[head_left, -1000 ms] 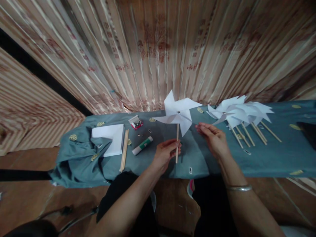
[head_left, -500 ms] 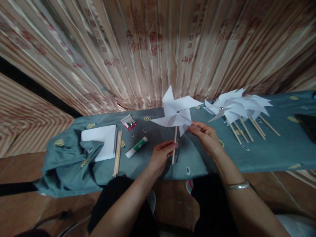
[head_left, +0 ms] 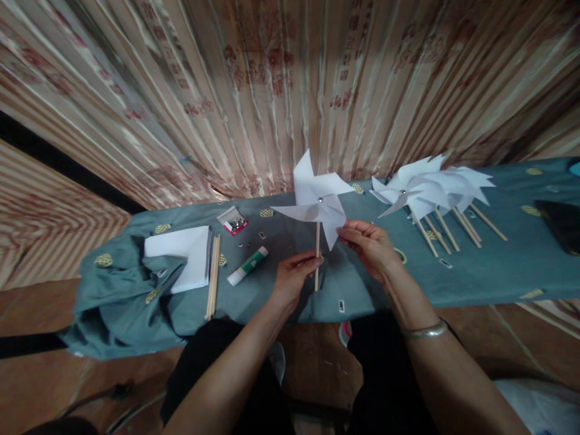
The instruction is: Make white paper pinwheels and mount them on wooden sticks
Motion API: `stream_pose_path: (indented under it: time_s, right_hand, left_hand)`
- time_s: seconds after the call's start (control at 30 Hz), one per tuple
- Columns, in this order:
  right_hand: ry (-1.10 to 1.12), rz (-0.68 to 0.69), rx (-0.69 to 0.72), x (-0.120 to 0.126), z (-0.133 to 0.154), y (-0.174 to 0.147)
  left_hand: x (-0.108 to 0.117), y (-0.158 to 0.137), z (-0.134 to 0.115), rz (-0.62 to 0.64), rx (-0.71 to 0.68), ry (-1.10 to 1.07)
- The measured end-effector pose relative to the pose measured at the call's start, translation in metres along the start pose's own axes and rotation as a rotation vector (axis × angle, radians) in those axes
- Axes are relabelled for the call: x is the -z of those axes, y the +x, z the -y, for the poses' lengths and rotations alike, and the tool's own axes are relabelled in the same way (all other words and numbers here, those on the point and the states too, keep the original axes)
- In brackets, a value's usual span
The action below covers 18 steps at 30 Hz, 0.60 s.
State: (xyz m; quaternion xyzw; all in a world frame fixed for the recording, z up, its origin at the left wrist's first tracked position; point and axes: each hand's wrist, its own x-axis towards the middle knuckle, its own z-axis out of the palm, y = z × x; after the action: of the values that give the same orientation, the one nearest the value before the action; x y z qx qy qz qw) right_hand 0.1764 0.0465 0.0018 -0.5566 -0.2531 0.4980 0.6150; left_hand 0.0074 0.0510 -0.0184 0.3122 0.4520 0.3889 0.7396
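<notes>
A: Where is the pinwheel?
B: The white paper pinwheel (head_left: 312,208) stands upright in front of the person, over the tabletop (head_left: 489,278), its stick (head_left: 318,234) pointing down. I can't tell whether the lower end touches the blue-green cloth.
A: What does the left hand (head_left: 292,279) do?
B: Its fingers are closed around the stick, below the blades.
A: And the right hand (head_left: 372,249)?
B: Its fingers are narrow, close together at the edge of the lower right blade. They seem to touch the paper, but I can't tell whether they pinch it. A silver bracelet (head_left: 426,331) circles that wrist.
A: What lies to the left?
B: A glue stick (head_left: 248,266) is near the left hand, slanting. Behind it, an open little box (head_left: 234,221) holds small shiny pieces. Further left, a bundle of loose sticks (head_left: 212,278) lies just beside some white paper (head_left: 197,260), which a fold of cloth partly covers.
A: And to the right?
B: Several other pinwheels (head_left: 435,187) lie overlapping, their sticks toward the person.
</notes>
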Motion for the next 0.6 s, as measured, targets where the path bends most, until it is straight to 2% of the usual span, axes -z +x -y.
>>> stream_pose_path:
  time_s: [0.13, 0.3, 0.6]
  right_hand:
    - [0.036, 0.045, -0.031, -0.0048, -0.0011, -0.0039]
    - [0.083, 0.033, -0.067, -0.0073, 0.0002, -0.0054]
    - [0.067, 0.087, -0.097, -0.0068, -0.0001, -0.0064]
  left_hand:
    - [0.0004, 0.0009, 0.0013, 0.001, -0.013, 0.012]
    - [0.0012, 0.0029, 0.0038, -0.01, -0.027, 0.016]
    - [0.0009, 0.0036, 0.0046, -0.015, -0.025, -0.002]
